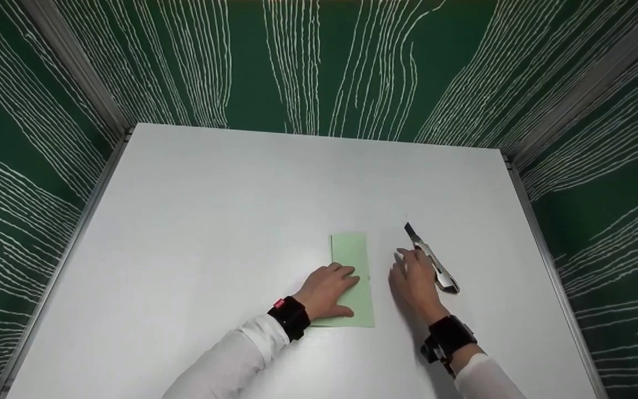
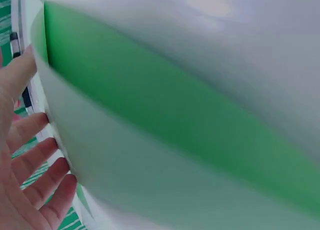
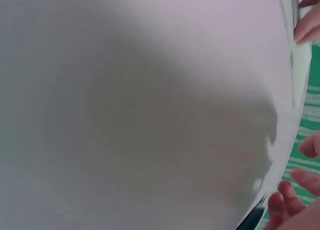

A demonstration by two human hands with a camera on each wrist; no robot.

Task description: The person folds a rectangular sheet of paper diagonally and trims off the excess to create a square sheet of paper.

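Observation:
A folded sheet of light green paper (image 1: 349, 246) lies on the white table. My left hand (image 1: 327, 291) rests on it with fingers spread, the tips across the upper layer. In the left wrist view the paper (image 2: 150, 100) bulges open along one side, showing a darker green inside between its layers. To the paper's right, my right hand (image 1: 418, 280) hovers or rests with loosely bent fingers, beside a utility knife (image 1: 443, 274). The knife's dark blade is extended and points away from me. In the right wrist view only the knife's dark end (image 3: 254, 215) shows near the fingertips.
The white table (image 1: 214, 183) has metal rails (image 1: 551, 266) along its sides. Green panels with white wavy lines (image 1: 346, 66) stand behind and at both sides. Each wrist wears a black strapped device (image 1: 290, 317).

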